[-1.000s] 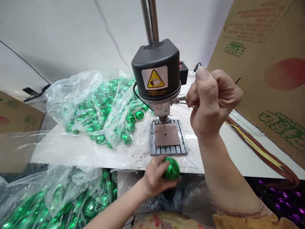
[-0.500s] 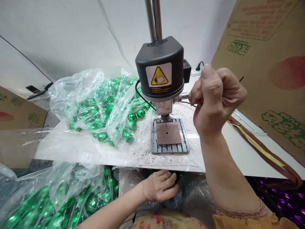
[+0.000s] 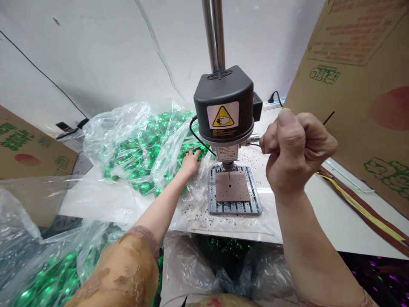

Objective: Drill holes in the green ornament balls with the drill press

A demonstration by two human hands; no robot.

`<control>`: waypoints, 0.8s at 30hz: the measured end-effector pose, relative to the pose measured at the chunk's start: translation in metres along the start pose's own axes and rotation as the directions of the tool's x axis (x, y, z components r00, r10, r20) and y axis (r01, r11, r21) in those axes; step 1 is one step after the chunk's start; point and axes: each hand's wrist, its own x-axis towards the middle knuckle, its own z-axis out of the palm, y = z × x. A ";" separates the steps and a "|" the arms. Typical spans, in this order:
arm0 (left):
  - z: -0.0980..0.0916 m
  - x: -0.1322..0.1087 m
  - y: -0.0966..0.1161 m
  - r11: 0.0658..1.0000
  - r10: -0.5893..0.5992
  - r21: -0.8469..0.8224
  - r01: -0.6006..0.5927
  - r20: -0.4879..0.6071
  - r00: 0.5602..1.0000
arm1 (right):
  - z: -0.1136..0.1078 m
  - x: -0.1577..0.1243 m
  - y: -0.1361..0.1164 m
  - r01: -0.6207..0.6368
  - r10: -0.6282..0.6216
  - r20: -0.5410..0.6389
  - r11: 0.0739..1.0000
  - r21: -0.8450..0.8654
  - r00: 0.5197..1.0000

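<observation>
A small bench drill press [image 3: 225, 115] with a black motor cover stands on the white table [image 3: 335, 217]. Its bit hangs just above a brown pad [image 3: 232, 186] on the slotted base. My right hand [image 3: 297, 149] is closed in a fist around the drill's thin feed lever, to the right of the head. My left hand [image 3: 191, 163] reaches forward into a clear plastic bag [image 3: 143, 145] of shiny green faceted balls left of the drill. Its fingers rest among the balls, and whether they grip one is hidden.
A large cardboard sheet [image 3: 361, 85] leans at the right. A brown and yellow strap [image 3: 361, 209] lies along the table's right side. Another bag of green balls [image 3: 47, 277] sits below the table edge at left, purple balls [image 3: 383, 273] at lower right. Black swarf dots the table.
My left hand had a green ball below the table edge, lowered it out of sight, then reached up and forward into the bag on the table. My right fist stays on the lever.
</observation>
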 end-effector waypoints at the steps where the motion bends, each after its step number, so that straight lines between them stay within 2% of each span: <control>1: 0.001 0.001 0.000 1.000 -0.003 -0.028 0.003 -0.007 1.000 | 0.000 0.000 0.000 0.000 0.000 0.005 1.000 0.000 1.000; 3: 0.000 -0.003 0.002 0.996 -0.020 -0.085 0.017 -0.030 0.999 | -0.001 -0.001 0.000 0.008 -0.008 0.018 1.000 0.015 1.000; 5: -0.004 -0.012 0.008 0.943 -0.096 -0.321 0.084 -0.022 0.995 | -0.002 -0.001 0.001 0.017 -0.018 0.034 0.999 0.038 0.999; 6: -0.007 -0.019 0.011 0.857 -0.145 -0.496 0.135 0.018 0.989 | -0.002 -0.001 0.001 0.017 -0.019 0.041 0.999 0.050 0.999; 8: -0.013 -0.038 0.019 0.590 -0.197 -0.773 0.232 0.141 0.970 | -0.001 -0.002 0.002 0.016 -0.019 0.043 0.998 0.068 0.999; 9: -0.017 -0.048 0.024 0.459 -0.193 -0.846 0.271 0.203 0.960 | -0.001 -0.002 0.002 0.014 -0.017 0.036 0.997 0.073 0.999; 10: -0.019 -0.059 0.029 0.368 -0.179 -0.880 0.301 0.251 0.951 | 0.000 -0.002 0.002 0.012 -0.014 0.028 0.997 0.078 0.999; 14: -0.024 -0.096 0.048 0.115 -0.136 -0.915 0.388 0.372 0.918 | 0.001 -0.002 0.002 0.005 -0.006 0.018 0.997 0.071 1.000; 17: -0.020 -0.114 0.056 0.026 -0.116 -0.884 0.466 0.460 0.880 | 0.000 -0.002 0.002 0.005 -0.005 0.021 0.999 0.034 1.000; 22: -0.012 -0.124 0.059 -0.142 -0.049 -0.762 0.631 0.642 0.765 | -0.002 -0.002 0.002 0.020 -0.020 0.045 1.000 0.004 0.999; 24: -0.012 -0.125 0.060 -0.189 -0.048 -0.746 0.639 0.657 0.752 | -0.003 -0.002 0.003 0.029 -0.029 0.061 1.000 0.009 0.998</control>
